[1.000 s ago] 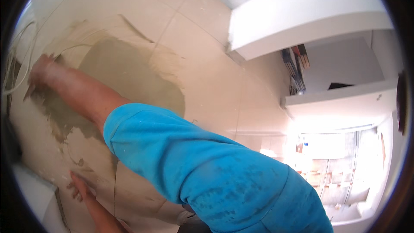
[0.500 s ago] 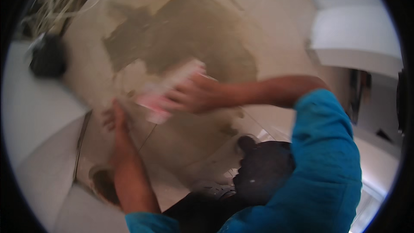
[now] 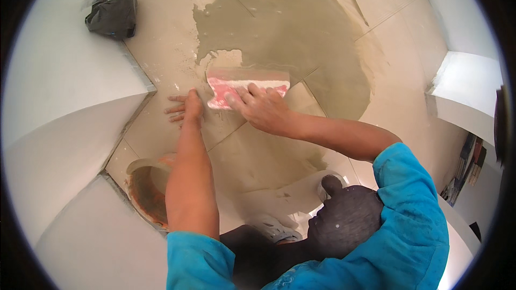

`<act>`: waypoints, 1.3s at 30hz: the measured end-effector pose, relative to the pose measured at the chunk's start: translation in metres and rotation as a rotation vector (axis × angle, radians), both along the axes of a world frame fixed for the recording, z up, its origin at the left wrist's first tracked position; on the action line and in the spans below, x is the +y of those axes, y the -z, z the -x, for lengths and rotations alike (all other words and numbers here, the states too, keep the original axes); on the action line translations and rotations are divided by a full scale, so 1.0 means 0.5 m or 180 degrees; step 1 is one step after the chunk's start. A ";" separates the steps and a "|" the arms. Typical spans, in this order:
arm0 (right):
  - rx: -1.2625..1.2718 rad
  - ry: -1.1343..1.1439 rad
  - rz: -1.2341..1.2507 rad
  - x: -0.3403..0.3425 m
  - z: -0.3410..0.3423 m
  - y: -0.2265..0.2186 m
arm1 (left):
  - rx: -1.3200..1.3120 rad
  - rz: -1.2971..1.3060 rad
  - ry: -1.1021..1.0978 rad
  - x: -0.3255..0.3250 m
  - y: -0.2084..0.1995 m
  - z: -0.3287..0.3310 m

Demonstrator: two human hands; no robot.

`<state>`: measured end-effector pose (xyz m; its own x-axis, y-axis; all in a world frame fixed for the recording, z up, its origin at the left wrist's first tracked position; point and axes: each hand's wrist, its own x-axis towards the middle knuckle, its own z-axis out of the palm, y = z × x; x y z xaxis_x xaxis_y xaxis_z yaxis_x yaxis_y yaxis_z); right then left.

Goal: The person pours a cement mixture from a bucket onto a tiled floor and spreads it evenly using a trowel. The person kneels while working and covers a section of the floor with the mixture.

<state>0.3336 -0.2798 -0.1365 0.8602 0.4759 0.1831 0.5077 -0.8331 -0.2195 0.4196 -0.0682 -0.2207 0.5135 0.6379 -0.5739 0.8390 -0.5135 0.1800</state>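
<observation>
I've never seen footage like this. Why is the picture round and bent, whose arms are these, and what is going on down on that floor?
There is no machine here: a person wears a wide fisheye camera on the head, looking down, which bends straight edges. The arms in blue sleeves are that person's own. The right hand presses a pink and white grout float onto the tiled floor, beside a grey smear of wet grout. The left hand lies flat on the tile, propping the body. A dark plastic bag sits at top left, and an orange-stained bucket stands by the left forearm.
</observation>
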 end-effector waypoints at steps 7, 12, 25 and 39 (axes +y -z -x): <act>0.0124 0.0150 -0.0721 0.193 -0.167 -0.007 | -0.0364 -0.1874 -0.0153 0.041 0.096 -0.013; 0.0343 0.1113 -0.0753 0.263 -0.319 0.034 | 0.0064 0.0089 0.0045 -0.012 -0.004 -0.002; 0.0899 0.3068 -0.1198 0.219 -0.448 -0.029 | -0.0266 0.0126 0.0007 0.026 0.030 0.054; -0.0163 0.0454 -0.0029 0.058 0.037 0.038 | -0.0068 0.0130 0.0803 -0.004 0.051 0.003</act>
